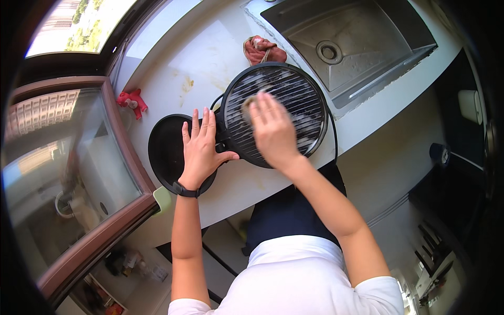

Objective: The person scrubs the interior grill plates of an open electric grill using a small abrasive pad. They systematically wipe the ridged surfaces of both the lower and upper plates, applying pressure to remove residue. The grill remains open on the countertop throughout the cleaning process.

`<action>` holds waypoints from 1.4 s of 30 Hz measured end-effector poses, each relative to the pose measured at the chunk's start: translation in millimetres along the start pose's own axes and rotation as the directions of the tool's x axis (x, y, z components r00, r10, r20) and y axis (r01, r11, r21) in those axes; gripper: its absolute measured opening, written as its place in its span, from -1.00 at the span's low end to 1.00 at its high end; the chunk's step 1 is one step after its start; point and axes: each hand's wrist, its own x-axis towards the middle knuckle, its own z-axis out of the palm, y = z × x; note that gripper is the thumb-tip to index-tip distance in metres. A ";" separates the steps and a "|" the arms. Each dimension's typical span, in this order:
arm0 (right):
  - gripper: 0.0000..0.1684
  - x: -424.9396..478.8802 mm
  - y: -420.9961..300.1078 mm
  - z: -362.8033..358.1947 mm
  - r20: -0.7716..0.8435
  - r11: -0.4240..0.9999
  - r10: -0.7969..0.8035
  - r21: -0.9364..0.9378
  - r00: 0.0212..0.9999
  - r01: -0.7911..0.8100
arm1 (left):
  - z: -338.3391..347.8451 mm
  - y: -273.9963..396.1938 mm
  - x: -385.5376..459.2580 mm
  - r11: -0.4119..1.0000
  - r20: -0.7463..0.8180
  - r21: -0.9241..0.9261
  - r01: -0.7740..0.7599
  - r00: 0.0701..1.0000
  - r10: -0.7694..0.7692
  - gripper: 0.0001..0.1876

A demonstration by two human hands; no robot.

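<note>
A round, ribbed black grill plate [311, 90] lies face up on the white counter, with whitish smears and wet shine across its ridges. To its left is a smooth round black pan [163, 138]; what looks like a hinge sits between the two. My right hand [273, 128], blurred, presses a brownish scrubber or wadded cloth [248, 110] onto the ridges. My left hand [202, 143] has its fingers spread over the edge of the smooth pan, thumb reaching toward the grill plate's rim. Under that palm, part of the joint is hidden.
A crumpled red cloth [263, 50] touches the counter behind the grill plate. The stainless steel sink [362, 47] is at the upper right. A black cord [335, 138] runs off the counter's front edge. At left are an open window sash [130, 169] and a red toy figure [134, 103].
</note>
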 end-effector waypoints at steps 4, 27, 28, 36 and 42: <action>-0.58 2.2 -14.4 7.5 -0.042 0.994 -0.078 0.071 0.996 0.081 | -2.6 -2.4 -1.3 1.000 0.062 -0.006 -0.023 0.998 0.023 0.46; -0.64 -24.2 -41.3 -8.0 -0.003 0.977 -0.151 0.148 0.988 0.150 | -2.0 -15.5 -5.9 0.993 0.037 -0.110 -0.049 0.998 0.054 0.46; -0.64 -23.2 -32.2 -11.1 0.005 0.968 -0.197 0.158 0.980 0.194 | -2.2 -16.1 -6.1 0.993 0.042 -0.105 -0.051 0.998 0.055 0.46; -0.68 -29.5 20.3 -42.4 -0.003 0.999 -0.028 0.039 1.000 0.028 | -2.5 -17.2 -4.7 0.993 0.053 -0.114 -0.041 0.997 0.047 0.46; -0.70 -26.4 19.2 -50.1 0.044 0.969 -0.200 0.154 0.979 0.191 | -3.8 -17.4 -8.6 0.994 0.075 -0.102 -0.033 0.996 0.041 0.46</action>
